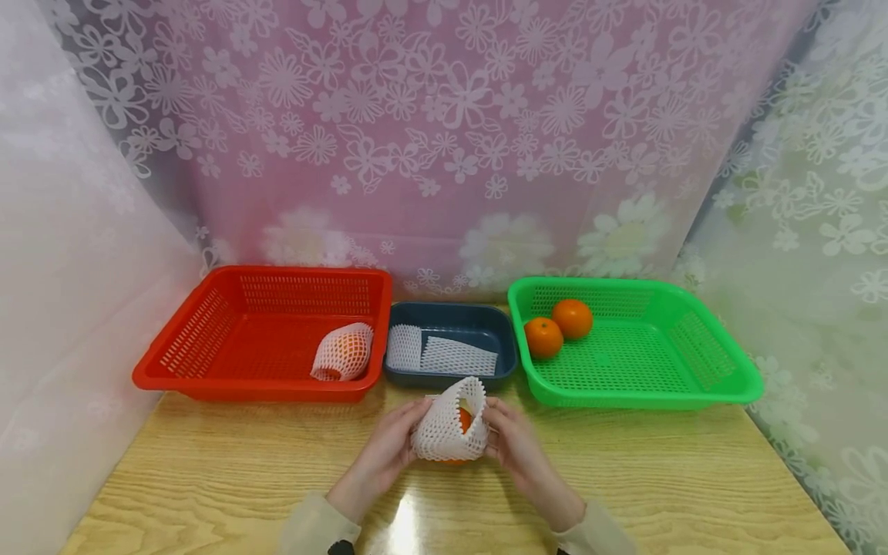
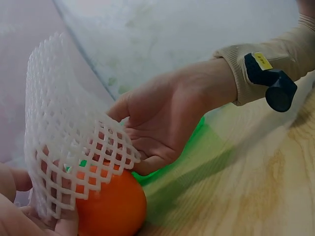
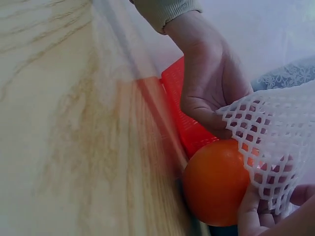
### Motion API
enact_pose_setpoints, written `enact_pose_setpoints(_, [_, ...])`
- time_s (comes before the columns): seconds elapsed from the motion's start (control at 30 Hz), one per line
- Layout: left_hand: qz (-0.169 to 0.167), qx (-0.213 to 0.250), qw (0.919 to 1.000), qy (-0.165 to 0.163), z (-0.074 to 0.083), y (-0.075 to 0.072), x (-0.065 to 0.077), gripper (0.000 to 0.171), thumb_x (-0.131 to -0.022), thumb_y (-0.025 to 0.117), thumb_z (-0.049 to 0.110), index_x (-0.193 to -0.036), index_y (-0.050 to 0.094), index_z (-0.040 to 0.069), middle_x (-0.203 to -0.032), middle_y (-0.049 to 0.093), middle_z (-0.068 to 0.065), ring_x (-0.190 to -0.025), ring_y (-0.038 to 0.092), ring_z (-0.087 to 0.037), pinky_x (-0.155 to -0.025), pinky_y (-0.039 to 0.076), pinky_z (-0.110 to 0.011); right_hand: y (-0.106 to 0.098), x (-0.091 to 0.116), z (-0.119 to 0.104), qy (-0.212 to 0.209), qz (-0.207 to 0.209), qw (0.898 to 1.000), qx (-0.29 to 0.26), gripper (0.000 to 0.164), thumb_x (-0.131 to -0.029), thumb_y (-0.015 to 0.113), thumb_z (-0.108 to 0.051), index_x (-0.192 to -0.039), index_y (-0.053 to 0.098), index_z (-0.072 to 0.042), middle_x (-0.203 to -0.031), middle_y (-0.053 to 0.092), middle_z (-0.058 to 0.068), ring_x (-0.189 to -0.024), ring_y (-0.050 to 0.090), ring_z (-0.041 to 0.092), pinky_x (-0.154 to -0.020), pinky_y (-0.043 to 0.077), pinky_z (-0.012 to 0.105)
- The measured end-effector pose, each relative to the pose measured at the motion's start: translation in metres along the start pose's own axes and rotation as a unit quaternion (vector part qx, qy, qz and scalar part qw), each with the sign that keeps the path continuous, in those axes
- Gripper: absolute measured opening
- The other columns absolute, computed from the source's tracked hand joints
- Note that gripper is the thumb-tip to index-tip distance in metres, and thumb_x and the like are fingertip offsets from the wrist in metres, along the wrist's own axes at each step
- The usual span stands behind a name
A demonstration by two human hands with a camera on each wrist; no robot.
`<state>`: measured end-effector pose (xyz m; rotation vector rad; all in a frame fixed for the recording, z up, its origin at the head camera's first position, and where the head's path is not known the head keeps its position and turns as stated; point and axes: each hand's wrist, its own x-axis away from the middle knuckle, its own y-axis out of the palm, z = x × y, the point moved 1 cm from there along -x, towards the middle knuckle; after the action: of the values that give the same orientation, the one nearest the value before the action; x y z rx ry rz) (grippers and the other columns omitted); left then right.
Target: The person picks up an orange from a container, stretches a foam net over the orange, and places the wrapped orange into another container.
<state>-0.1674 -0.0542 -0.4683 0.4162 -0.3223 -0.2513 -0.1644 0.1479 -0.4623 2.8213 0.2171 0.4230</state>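
A white foam fruit net [image 1: 444, 433] is stretched over an orange [image 1: 464, 420] close above the table front. My left hand [image 1: 401, 433] grips the net's left side and my right hand [image 1: 509, 441] its right side. In the left wrist view the net [image 2: 69, 128] stands up with a wide mouth, and the lower part of the orange [image 2: 118, 209] is bare below its edge. The right wrist view shows the orange [image 3: 216, 184] partly under the net's edge, with fingers of both hands inside the mesh.
A red basket [image 1: 277, 391] at left holds a netted orange [image 1: 344, 353]. In the middle, a dark blue tray [image 1: 451, 312] holds two flat foam nets [image 1: 458, 356]. The green basket [image 1: 645, 399] at right contains two bare oranges [image 1: 572, 319]. Curtains hang behind the wooden table [image 1: 243, 455].
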Motion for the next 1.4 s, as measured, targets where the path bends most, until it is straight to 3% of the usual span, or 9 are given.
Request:
enact_pose_setpoints(0.47, [0.040,-0.019,0.9990,-0.011,-0.017,-0.008,-0.004,0.041,-0.105,0.056,0.036,-0.132,0.057,0.006,-0.106,0.064,0.000,-0.090,0.061,-0.009,-0.073,0.053,-0.024,-0.008,-0.002,0.009,0.006,0.005,0.999,0.042,0.015,-0.104,0.047,-0.014,-0.116,0.054,-0.008,-0.091,0.067,-0.002,-0.079,0.066,0.012,-0.067,0.053,0.029])
enact_pose_setpoints(0.73, [0.073,-0.045,0.9962,-0.016,-0.020,-0.009,-0.003,0.043,-0.105,0.054,0.037,-0.132,0.057,0.004,-0.107,0.062,-0.001,-0.089,0.058,-0.010,-0.070,0.051,-0.025,-0.011,-0.007,0.019,0.010,-0.009,0.997,0.081,0.046,-0.105,0.041,-0.009,-0.147,0.031,0.007,-0.109,0.069,0.010,-0.091,0.066,0.017,-0.074,0.058,0.036])
enact_pose_setpoints(0.9, [0.097,-0.072,0.9926,-0.005,-0.022,-0.006,-0.004,0.038,-0.106,0.052,0.034,-0.123,0.061,0.001,-0.102,0.059,-0.004,-0.085,0.055,-0.013,-0.065,0.049,-0.024,-0.008,-0.007,0.018,0.005,-0.014,0.993,0.121,0.044,-0.109,0.040,-0.013,-0.146,0.034,0.010,-0.122,0.061,0.019,-0.096,0.065,0.021,-0.076,0.059,0.039])
enact_pose_setpoints(1.13, [0.111,-0.059,0.9917,0.024,-0.020,0.002,-0.006,0.029,-0.108,0.049,0.028,-0.112,0.061,0.003,-0.089,0.057,0.001,-0.073,0.052,-0.009,-0.060,0.044,-0.021,-0.007,-0.008,0.012,0.018,-0.055,0.992,0.110,0.055,-0.111,0.039,-0.027,-0.151,0.029,0.008,-0.112,0.066,0.012,-0.088,0.067,0.016,-0.077,0.059,0.036])
enact_pose_setpoints(1.23, [0.125,-0.061,0.9897,0.034,-0.016,0.006,-0.008,0.030,-0.108,0.049,0.030,-0.113,0.061,0.003,-0.087,0.055,0.003,-0.071,0.049,-0.008,-0.058,0.040,-0.020,-0.006,-0.009,0.009,0.026,-0.078,0.993,0.090,0.065,-0.110,0.037,-0.040,-0.155,0.023,0.006,-0.123,0.064,0.023,-0.093,0.069,0.020,-0.083,0.059,0.040])
enact_pose_setpoints(1.3, [0.135,-0.061,0.9881,0.043,-0.013,0.009,-0.008,0.031,-0.107,0.050,0.032,-0.113,0.061,0.003,-0.088,0.056,0.003,-0.072,0.049,-0.009,-0.059,0.040,-0.020,-0.006,-0.009,0.008,0.023,-0.098,0.992,0.082,0.070,-0.110,0.034,-0.046,-0.157,0.017,0.003,-0.135,0.055,0.033,-0.102,0.068,0.025,-0.089,0.058,0.044])
enact_pose_setpoints(1.4, [0.141,-0.048,0.9873,0.056,-0.010,0.014,-0.009,0.034,-0.106,0.052,0.036,-0.115,0.062,0.004,-0.094,0.059,0.001,-0.080,0.053,-0.011,-0.067,0.045,-0.022,-0.005,-0.008,0.005,0.016,-0.119,0.991,0.065,0.074,-0.109,0.031,-0.050,-0.160,0.008,-0.001,-0.146,0.041,0.039,-0.109,0.066,0.030,-0.092,0.056,0.046])
